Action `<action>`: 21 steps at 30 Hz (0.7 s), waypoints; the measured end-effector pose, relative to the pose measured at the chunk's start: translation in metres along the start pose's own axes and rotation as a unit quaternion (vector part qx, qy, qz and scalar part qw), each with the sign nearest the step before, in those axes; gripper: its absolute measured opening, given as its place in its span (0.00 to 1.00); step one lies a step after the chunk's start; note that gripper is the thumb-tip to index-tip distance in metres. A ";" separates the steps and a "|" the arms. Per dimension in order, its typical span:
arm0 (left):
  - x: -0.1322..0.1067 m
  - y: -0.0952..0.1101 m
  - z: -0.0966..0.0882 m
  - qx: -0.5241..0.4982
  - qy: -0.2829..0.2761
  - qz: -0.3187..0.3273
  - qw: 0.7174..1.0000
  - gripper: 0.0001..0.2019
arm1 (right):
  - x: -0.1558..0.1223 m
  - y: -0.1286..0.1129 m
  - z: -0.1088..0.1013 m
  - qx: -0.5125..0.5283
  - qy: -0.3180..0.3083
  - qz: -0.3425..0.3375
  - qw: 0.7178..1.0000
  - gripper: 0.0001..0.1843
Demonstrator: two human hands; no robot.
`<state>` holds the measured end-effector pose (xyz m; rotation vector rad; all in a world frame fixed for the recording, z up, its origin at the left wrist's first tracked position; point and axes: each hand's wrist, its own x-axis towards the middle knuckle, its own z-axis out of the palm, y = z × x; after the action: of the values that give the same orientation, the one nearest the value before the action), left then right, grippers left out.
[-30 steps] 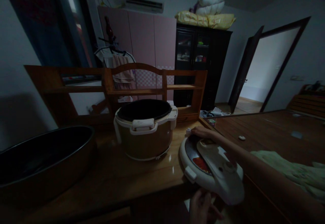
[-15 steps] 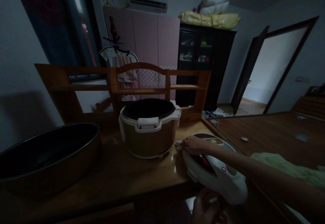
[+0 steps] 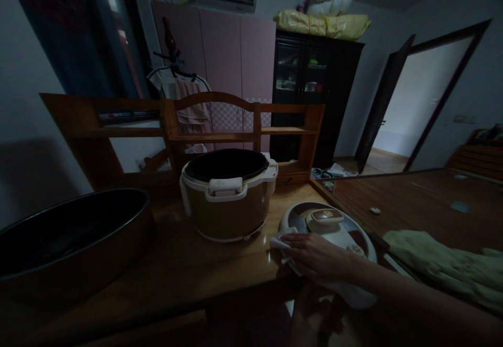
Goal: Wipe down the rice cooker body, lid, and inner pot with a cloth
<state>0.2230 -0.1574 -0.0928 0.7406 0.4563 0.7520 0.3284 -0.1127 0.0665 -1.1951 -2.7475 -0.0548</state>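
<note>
In the head view, my right hand [image 3: 312, 255] presses a crumpled white cloth or tissue [image 3: 285, 239] against the left near side of a white cooker lid [image 3: 369, 247]. The lid has a raised handle and lies at the table's right end, its near part jutting past the front edge. Below that near part is my left hand [image 3: 310, 307], fingers curled at the lid's underside; darkness partly hides its grip. Left of the lid stands the cooker body [image 3: 228, 210], gold with white trim, uncovered, its inside dark.
A large dark round pan [image 3: 78, 242] fills the table's left side. A wooden shelf rack [image 3: 214, 138] lines the back of the wooden table [image 3: 220, 268]. At right are a brown surface [image 3: 412, 195] and pale green fabric [image 3: 436, 260].
The lid has tipped to lie flatter, its top and handle now showing more. My right hand has moved down and slightly right with the cloth; my left hand stays below the lid.
</note>
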 end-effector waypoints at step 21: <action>-0.005 0.035 0.004 0.043 0.035 -0.029 0.998 0.22 | -0.051 -0.016 0.014 -0.053 0.041 0.031 0.997 0.41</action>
<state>0.2066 -0.1460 -0.0637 0.7806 0.5747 0.7090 0.3493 -0.1592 0.0458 -1.2734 -2.6656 -0.2398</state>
